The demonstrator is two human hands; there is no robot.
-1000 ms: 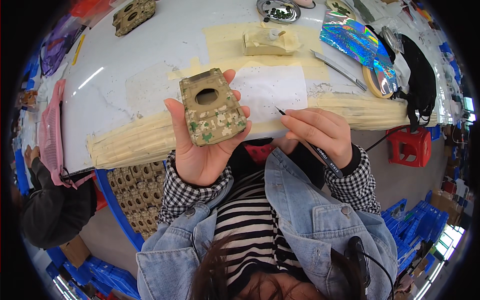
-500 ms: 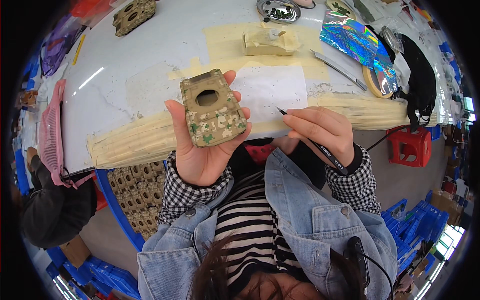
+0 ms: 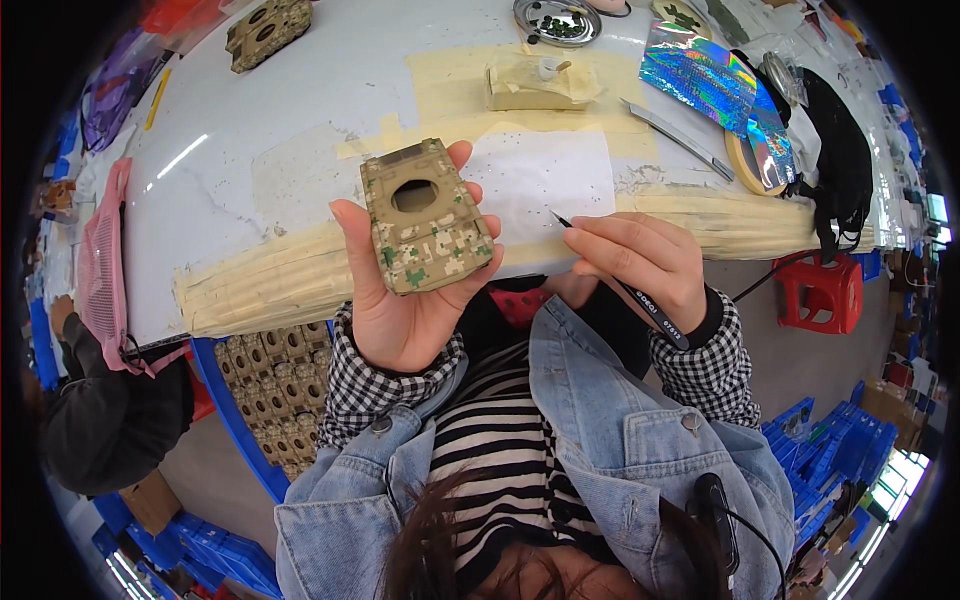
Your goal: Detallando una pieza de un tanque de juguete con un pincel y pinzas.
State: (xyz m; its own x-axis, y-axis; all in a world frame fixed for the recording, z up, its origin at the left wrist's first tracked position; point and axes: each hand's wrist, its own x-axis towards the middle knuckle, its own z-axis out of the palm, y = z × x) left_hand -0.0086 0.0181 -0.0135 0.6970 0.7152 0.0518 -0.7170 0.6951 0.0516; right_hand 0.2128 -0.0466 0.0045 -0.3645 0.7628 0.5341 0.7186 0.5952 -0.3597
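Observation:
My left hand (image 3: 393, 318) is closed around the sides of a model tank hull (image 3: 430, 238), tan with green and cream pixel camouflage. The hull is tilted up, its round opening facing me. Black fine-pointed tweezers (image 3: 657, 317) are pinched in my right hand (image 3: 652, 262), their silver tip pointing left over a white sheet of paper (image 3: 545, 165). Tiny dark specks are scattered on that paper. Whether the tip holds anything is too small to tell. A gap separates the tweezers from the hull.
Beyond the paper stands a tape-wrapped block (image 3: 535, 88) with a small cup. A craft knife (image 3: 680, 142), tape roll (image 3: 752, 165) and holographic sheet (image 3: 697, 78) lie at right. Far back sit a dish (image 3: 557, 22) and another hull (image 3: 268, 34). A blue crate (image 3: 240, 425) holds several hulls.
My right hand and the tweezers have shifted very slightly. The left hand and the hull look the same.

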